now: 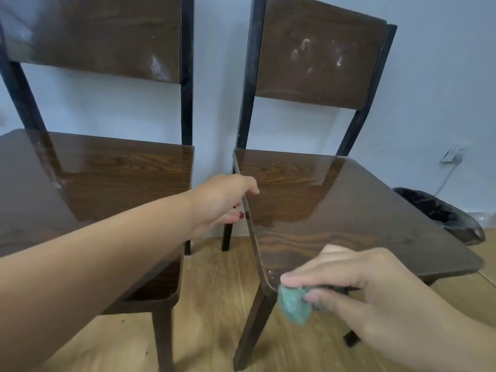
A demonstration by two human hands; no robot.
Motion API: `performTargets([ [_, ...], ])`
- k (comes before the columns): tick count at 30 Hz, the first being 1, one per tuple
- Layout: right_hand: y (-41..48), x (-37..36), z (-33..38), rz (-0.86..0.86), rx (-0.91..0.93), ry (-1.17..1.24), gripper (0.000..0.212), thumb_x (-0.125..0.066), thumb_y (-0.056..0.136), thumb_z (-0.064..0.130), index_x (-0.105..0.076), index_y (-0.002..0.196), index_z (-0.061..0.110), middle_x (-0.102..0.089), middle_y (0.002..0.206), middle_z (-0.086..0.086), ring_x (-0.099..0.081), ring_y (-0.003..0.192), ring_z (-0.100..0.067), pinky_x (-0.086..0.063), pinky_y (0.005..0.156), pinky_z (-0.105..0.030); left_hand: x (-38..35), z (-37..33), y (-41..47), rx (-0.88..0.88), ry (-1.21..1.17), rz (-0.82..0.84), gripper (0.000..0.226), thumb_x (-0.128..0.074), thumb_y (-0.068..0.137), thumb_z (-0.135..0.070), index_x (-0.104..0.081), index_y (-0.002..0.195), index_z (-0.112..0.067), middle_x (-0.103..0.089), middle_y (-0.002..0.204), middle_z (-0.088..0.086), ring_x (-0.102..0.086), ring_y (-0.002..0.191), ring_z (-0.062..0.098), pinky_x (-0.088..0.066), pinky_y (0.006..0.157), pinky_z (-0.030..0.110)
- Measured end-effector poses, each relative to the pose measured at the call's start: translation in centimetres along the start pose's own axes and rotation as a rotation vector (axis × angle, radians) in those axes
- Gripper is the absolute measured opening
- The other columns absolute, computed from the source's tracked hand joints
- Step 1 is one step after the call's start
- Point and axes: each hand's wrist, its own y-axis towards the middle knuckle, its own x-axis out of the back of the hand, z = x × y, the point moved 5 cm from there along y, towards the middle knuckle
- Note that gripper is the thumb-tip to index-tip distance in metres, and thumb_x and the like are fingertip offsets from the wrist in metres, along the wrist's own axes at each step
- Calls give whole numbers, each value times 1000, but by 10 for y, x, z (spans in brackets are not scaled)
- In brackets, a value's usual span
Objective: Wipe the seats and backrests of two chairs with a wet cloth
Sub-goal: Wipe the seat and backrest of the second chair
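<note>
Two dark wooden chairs with black frames stand side by side against a pale wall. The left chair's seat (107, 178) looks glossy. On the right chair, the seat (335, 210) carries small white specks and the backrest (319, 57) has whitish smudges. My left hand (222, 200) grips the left edge of the right chair's seat, thumb on top and fingers underneath. My right hand (357, 285) holds a crumpled teal cloth (294, 304) against that seat's front left corner. The left chair's backrest (94, 36) shows shiny streaks.
A black bin bag (440, 213) lies on the wooden floor (214, 304) to the right of the chairs. A wall socket with a cable (452, 157) sits low on the wall behind it. A narrow gap separates the two chairs.
</note>
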Motion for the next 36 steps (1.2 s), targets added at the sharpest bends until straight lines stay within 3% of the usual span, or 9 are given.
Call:
performTargets([
  [3,13,22,-1,-6,-98,41,33,-74,91,15,-80,104,45,-77,101,24,-70,98,2,-57,77,-14,5,3,-2,11,-32,-15,53,-63,91,-27,-49,140,-11,-59,123,14,-67,105,25,-56,93,34],
  [5,52,46,-16,-113,-151,-55,29,-71,93,21,-78,107,45,-76,100,26,-69,96,8,-55,74,-7,8,8,-4,21,-66,-17,51,-60,93,-25,-49,141,-12,-59,125,17,-67,106,28,-56,93,36],
  [9,157,74,-76,-346,-241,-102,25,-67,97,14,-77,118,21,-75,111,6,-68,100,-9,-49,87,-19,8,19,-9,66,-126,-41,48,-57,95,-23,-50,140,-8,-58,123,19,-66,104,30,-56,93,38],
  [11,208,75,-107,-387,-306,-97,26,-66,98,11,-75,122,10,-74,122,-5,-67,102,-17,-46,84,-19,9,20,-7,86,-166,-55,48,-57,95,-24,-51,140,-7,-58,125,19,-66,104,30,-56,93,39],
  [18,276,43,-137,-498,-379,-110,25,-70,95,11,-75,119,5,-73,121,-13,-66,112,-26,-50,94,-29,10,9,3,126,-248,-78,50,-62,94,-25,-51,138,-4,-60,118,18,-65,107,33,-56,87,36],
  [26,199,12,-66,-256,-103,-138,22,-71,94,23,-79,115,26,-78,114,6,-65,110,-10,-49,103,-30,15,-4,10,120,-308,-122,46,-55,99,-24,-51,139,-2,-56,136,21,-60,124,36,-51,98,36],
  [28,159,6,-47,-210,-58,-136,22,-71,94,26,-79,114,31,-76,110,17,-64,105,1,-46,96,-14,16,-3,8,118,-298,-132,39,-54,99,-26,-56,129,-1,-61,120,19,-63,120,37,-52,98,37],
  [30,117,0,-28,-149,-33,-98,22,-71,94,26,-79,113,34,-73,98,25,-64,98,9,-43,81,-1,15,-1,5,106,-270,-126,39,-54,99,-27,-57,129,-2,-62,119,19,-65,116,36,-53,99,39],
  [36,22,4,19,149,-102,115,23,-80,86,25,-81,98,45,-77,93,25,-71,93,6,-54,83,-11,16,3,-5,34,-244,-125,47,-54,98,-29,-51,140,-8,-59,128,20,-65,112,36,-54,98,42],
])
